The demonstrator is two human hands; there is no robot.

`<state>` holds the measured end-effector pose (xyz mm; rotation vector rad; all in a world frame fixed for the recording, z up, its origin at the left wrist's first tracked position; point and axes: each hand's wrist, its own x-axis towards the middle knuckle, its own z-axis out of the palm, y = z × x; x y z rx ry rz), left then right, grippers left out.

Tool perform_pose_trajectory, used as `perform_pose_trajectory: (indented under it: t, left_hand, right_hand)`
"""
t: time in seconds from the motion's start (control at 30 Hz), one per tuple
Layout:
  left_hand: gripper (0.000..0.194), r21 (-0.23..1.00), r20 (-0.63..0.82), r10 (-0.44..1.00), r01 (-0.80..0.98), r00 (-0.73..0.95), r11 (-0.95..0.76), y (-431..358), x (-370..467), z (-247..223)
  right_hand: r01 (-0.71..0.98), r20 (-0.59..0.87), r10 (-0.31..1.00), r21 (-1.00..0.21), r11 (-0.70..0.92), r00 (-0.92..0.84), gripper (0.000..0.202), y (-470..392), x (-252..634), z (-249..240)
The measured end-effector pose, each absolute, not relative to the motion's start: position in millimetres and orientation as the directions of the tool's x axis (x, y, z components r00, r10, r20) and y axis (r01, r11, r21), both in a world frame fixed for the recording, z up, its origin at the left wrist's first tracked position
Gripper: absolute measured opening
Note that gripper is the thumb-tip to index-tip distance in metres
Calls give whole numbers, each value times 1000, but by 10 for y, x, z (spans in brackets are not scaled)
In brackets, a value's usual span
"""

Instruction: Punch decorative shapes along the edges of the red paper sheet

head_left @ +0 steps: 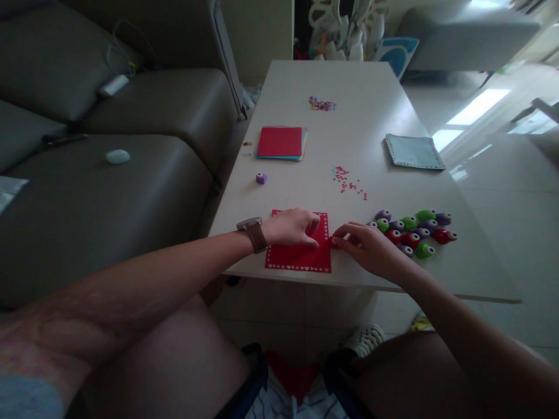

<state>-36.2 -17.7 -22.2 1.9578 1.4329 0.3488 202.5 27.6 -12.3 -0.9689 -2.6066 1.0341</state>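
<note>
A red sheet of paper [299, 259] lies near the table's front edge, with small heart and dot cut-outs along its borders. My left hand [292, 226] rests on the sheet, thumb and forefinger apart, hiding part of its middle and left side. At the sheet's right edge, my right hand [360, 243] pinches a small red paper punch [333, 242]. The fingers cover most of this punch, and it touches the paper's edge. Just right of that hand, several red, green and purple paper punches [410, 239] are grouped on the table.
A purple punch [261, 178] stands alone at left. Behind it lies a stack of coloured paper [279, 142]. Red paper bits [349, 185] and multicoloured bits [322, 105] are scattered on the white table [349, 81]. A pale packet [414, 152] lies at right; a sofa [166, 180] flanks the left.
</note>
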Motion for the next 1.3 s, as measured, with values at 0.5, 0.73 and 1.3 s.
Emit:
perform_pose_trajectory:
  t: [0.5, 0.73, 1.3]
  left_hand:
    - [29, 630, -182, 920, 760, 346, -161, -162, -356, -252]
    - [42, 646, -201, 908, 747, 367, -158, -162, -340, -209]
    - [52, 432, -402, 866, 896, 297, -107, -60, -205, -42]
  right_hand:
    - [476, -41, 633, -697, 537, -773, 14, 253, 1927, -146]
    - [479, -82, 638, -735, 480, -766, 13, 278, 1876, -170]
    - [643, -320, 664, -697, 317, -675, 32, 438, 1692, -135]
